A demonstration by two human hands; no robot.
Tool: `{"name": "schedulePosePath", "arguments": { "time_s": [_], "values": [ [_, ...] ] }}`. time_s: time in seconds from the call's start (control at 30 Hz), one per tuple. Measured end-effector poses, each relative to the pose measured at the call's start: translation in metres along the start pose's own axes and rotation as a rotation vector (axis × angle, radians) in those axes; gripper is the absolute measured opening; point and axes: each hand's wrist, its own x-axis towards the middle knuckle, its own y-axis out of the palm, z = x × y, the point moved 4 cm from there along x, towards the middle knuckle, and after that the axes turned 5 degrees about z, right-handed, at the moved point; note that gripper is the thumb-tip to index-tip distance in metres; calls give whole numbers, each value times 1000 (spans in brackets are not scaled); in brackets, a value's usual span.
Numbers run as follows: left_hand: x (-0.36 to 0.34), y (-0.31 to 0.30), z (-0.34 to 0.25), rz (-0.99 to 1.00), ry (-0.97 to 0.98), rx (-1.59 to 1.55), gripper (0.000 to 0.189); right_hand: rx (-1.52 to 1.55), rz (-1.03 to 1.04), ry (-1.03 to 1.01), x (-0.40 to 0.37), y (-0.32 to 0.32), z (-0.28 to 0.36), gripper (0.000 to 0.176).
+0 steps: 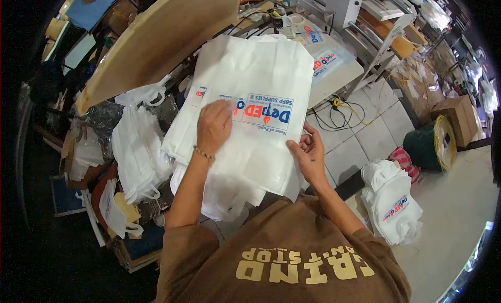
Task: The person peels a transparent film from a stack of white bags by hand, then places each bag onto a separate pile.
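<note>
A stack of white printed bags (pixel 245 68) lies in front of me, the top one bearing a blue and red DepED print. My left hand (pixel 214 126), with a beaded bracelet at the wrist, is closed over the left end of that print. Its fingertips are blurred against the white surface, and what they hold, if anything, is hidden. At the right edge of the stack, my right hand (pixel 308 152) grips the top printed bag (pixel 261 159), thumb on its face and fingers curled by the edge. More white sheets stick out below and to the left.
White bags with handles (pixel 136 151) are heaped at left beside a curved wooden board (pixel 162 47). Another printed bundle (pixel 391 204) lies at right, near a green spool (pixel 430 144). Cables (pixel 339 110) run over the tiled floor. A machine frame (pixel 376 47) stands behind.
</note>
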Motion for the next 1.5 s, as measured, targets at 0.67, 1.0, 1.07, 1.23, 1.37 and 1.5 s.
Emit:
{"name": "schedulePosePath", "arguments": {
  "time_s": [0.67, 1.0, 1.07, 1.23, 1.37, 1.5],
  "values": [
    [-70, -116, -123, 1467, -122, -1084, 31, -344, 93, -106, 20, -12, 31, 22],
    [-44, -49, -91, 620, -534, -451, 29, -396, -131, 290, -44, -321, 116, 45],
    [-43, -36, -97, 651, -474, -441, 23, -353, -292, 379, -85, -390, 96, 46],
    [-37, -15, -83, 646, -474, -420, 20, 98, -953, 90, -196, -502, -21, 37],
    [-19, -10, -71, 724, -550, -361, 21, -559, -1024, 271, -273, -574, -26, 32],
    [-9, 2, -56, 815, -587, -281, 24, -1166, -708, 589, -315, -665, -3, 38]
  ]
}}
